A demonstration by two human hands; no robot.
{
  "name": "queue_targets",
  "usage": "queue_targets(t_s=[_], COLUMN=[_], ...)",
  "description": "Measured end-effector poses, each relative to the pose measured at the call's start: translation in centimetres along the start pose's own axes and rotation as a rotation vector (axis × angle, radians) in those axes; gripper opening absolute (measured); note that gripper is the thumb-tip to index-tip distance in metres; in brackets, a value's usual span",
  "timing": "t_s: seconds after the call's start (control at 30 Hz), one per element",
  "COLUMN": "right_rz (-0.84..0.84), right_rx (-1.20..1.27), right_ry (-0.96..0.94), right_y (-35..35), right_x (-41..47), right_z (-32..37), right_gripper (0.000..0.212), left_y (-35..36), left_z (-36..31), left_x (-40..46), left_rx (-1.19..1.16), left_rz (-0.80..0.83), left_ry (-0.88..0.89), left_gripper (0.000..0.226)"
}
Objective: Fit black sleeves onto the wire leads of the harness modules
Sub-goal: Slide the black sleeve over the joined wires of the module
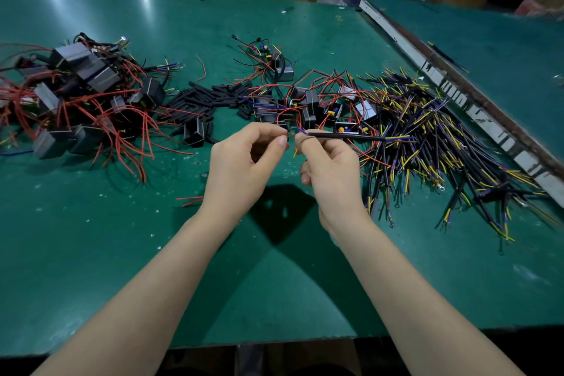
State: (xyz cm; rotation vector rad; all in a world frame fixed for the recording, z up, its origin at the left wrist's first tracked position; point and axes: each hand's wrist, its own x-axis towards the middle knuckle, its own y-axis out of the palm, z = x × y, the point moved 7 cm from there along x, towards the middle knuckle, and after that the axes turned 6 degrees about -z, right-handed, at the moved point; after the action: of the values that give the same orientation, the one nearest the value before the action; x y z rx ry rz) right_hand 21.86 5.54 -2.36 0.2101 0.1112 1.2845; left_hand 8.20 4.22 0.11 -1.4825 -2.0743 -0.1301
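1. Black sleeves [195, 96] lie heaped on the green table [91, 238], beyond your left hand [244, 159] and well apart from it.
2. Your left hand pinches something small at thumb and forefinger tips; you cannot tell from here whether it is a lead end or a sleeve.
3. Your right hand [329, 168] pinches a black cable [345, 135] near its blue lead [300, 131], which points left at the left fingertips, almost touching.
4. That cable runs level, left to right, tail over the cable pile [442, 143].
5. Modules [308, 104] sit just beyond both hands.
6. Judgement: the joining runs along this axis; both hands are equally near.
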Motion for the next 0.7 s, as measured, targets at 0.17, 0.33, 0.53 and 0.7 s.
queue_targets(t_s=[0.17, 0.33, 0.53, 0.7], right_rz=[-0.001, -0.032, 0.087, 0.188], right_rx=[-0.095, -0.440, -0.701, -0.687], right_ry=[-0.067, -0.445, -0.754, -0.489], right_y=[0.0, 0.1, 0.5, -0.1], right_x=[0.0, -0.5, -0.5, 1.2], right_z=[-0.2, 1.3, 2.5, 1.6], right_gripper=[0.018, 0.015, 0.011, 0.007], left_y=[-0.1, -0.2, 0.2, 0.6], left_z=[0.5, 0.1, -0.1, -0.4], left_x=[-0.1, 0.0, 0.2, 0.1], left_rx=[0.025, 0.193, 0.391, 0.507], left_rz=[-0.047, -0.068, 0.083, 0.190], left_ry=[-0.047, 0.049, 0.187, 0.285], left_gripper=[0.009, 0.007, 0.010, 0.011])
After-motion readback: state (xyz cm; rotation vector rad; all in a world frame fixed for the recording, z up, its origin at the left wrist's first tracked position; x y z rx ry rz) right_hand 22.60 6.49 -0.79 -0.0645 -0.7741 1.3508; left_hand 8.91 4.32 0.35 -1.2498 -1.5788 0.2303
